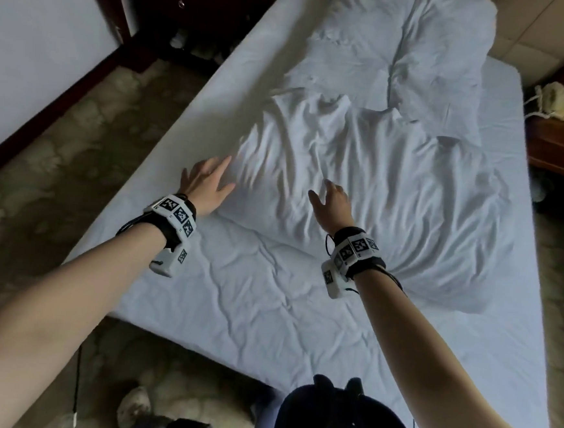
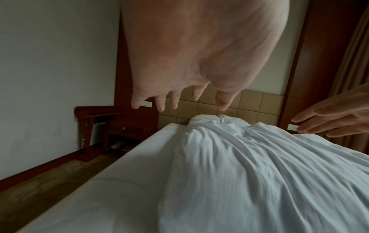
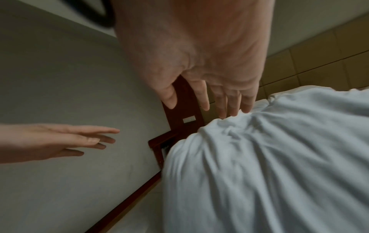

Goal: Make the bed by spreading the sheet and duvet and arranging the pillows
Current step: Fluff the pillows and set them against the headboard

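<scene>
Duvet point(image 1: 360, 193), white, crumpled mid-bed on the sheet point(image 1: 267, 300), judged soft, light and limp, best gathered at its near edge; left hand point(image 1: 207, 186) and right hand point(image 1: 332, 202) are spread above it, nothing held.

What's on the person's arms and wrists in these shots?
Both forearms are bare, no sleeves or gloves. The left wrist and right wrist each carry a black strap with a row of white blocks printed with black square-pattern markers. A white box camera with the same marker hangs under each wrist. Thin black cables run from both straps.
</scene>
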The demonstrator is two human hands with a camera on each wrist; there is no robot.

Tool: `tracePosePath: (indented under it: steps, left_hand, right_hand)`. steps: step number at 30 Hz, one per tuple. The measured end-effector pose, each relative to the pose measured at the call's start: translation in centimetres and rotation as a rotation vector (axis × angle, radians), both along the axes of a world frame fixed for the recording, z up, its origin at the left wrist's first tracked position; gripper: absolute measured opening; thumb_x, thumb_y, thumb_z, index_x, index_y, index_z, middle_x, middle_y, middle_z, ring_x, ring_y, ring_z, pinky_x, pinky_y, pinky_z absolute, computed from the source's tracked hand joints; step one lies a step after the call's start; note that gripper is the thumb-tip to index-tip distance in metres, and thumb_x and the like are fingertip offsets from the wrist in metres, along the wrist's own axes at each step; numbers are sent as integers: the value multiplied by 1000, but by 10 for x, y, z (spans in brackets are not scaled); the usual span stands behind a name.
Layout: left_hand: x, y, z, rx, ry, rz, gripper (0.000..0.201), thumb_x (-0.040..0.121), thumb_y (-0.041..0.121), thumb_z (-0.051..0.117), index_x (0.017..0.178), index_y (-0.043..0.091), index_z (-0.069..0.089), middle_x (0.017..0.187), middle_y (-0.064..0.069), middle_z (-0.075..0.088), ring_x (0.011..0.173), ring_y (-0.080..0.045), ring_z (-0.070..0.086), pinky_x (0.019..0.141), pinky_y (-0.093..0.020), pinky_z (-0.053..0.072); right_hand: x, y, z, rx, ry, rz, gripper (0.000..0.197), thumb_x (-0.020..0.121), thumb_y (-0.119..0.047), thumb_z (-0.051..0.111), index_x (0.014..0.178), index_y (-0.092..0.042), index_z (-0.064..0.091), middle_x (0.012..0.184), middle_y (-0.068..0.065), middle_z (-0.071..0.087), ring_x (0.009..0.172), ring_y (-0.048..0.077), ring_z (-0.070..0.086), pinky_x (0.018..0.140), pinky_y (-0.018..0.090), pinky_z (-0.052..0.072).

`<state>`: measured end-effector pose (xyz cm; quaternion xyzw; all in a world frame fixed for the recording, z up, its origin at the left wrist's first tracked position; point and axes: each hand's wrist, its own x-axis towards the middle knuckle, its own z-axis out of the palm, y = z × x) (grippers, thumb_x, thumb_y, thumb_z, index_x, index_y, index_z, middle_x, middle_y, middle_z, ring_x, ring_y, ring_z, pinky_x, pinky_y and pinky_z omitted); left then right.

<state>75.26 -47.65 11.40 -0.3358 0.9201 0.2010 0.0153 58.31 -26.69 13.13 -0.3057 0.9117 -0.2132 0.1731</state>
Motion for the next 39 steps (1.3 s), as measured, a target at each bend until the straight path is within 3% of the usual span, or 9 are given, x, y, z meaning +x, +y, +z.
tracePosePath:
  steps: [10, 14, 19, 31, 39]
  left_hand:
    - [238, -113, 7, 110, 38, 33, 61, 98, 37, 41, 151, 25, 15, 159, -6, 11, 147, -25, 9, 116, -58, 6]
    - [282, -147, 11, 114, 25, 36, 60, 98, 38, 40, 151, 27, 14, 159, -4, 10, 147, -23, 10, 117, -55, 5]
    - [285, -203, 10, 92, 14, -25, 60, 98, 40, 39, 151, 28, 14, 159, -2, 12, 147, -22, 12, 117, -55, 9]
    - [221, -362, 29, -33, 6, -212, 60, 97, 43, 40, 150, 28, 17, 157, -5, 19, 144, -26, 21, 116, -53, 18]
    - [207, -509, 14, -12, 7, -372, 61, 97, 43, 40, 150, 27, 17, 156, -6, 19, 143, -28, 22, 115, -55, 17]
  right_hand:
    - [227, -110, 15, 70, 47, 65, 58, 97, -36, 46, 145, -6, 32, 142, 18, 42, 131, 33, 41, 109, 42, 32]
    - [271, -153, 20, 90, 62, 68, 57, 97, -35, 46, 145, -8, 32, 144, 16, 41, 131, 32, 40, 108, 41, 31]
    - [281, -213, 16, 51, 58, 34, 57, 96, -34, 48, 144, -6, 34, 142, 17, 43, 131, 31, 40, 108, 39, 32]
    - [250, -356, 6, 1, 11, -163, 59, 96, -37, 47, 144, -7, 33, 140, 19, 43, 131, 33, 41, 109, 42, 33]
    - [268, -469, -2, 47, 11, -362, 59, 96, -37, 48, 144, -7, 32, 140, 21, 43, 131, 34, 40, 108, 42, 31]
